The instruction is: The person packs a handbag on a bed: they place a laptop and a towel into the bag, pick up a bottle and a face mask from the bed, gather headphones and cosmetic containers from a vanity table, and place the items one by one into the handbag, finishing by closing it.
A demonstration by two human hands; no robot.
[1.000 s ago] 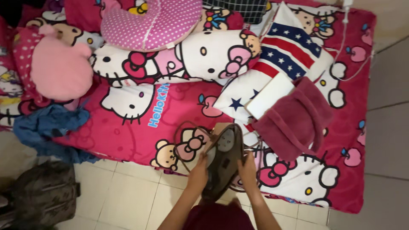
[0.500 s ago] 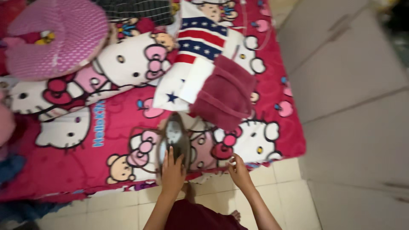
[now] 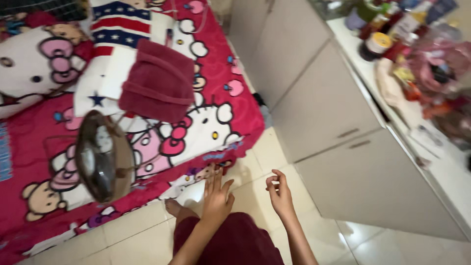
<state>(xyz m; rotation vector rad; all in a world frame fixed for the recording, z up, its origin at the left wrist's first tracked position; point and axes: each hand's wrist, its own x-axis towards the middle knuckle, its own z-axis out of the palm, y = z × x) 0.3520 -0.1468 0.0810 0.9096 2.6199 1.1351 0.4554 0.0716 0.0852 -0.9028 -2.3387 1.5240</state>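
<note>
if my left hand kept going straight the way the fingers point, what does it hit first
Probably the hanging edge of the pink cartoon bedsheet. The left hand is open, fingers pointing up the picture toward it, nothing in between. Depth is unclear, so it might pass over the floor tiles first.

The person wore a dark maroon garment [image 3: 235, 243] that covered the lap and legs. Both forearms were bare, with no sleeves reaching them, and the left hand [image 3: 217, 198] and right hand [image 3: 280, 192] carried no rings, watch or gloves. One bare foot [image 3: 175, 208] showed below the cloth.
</note>
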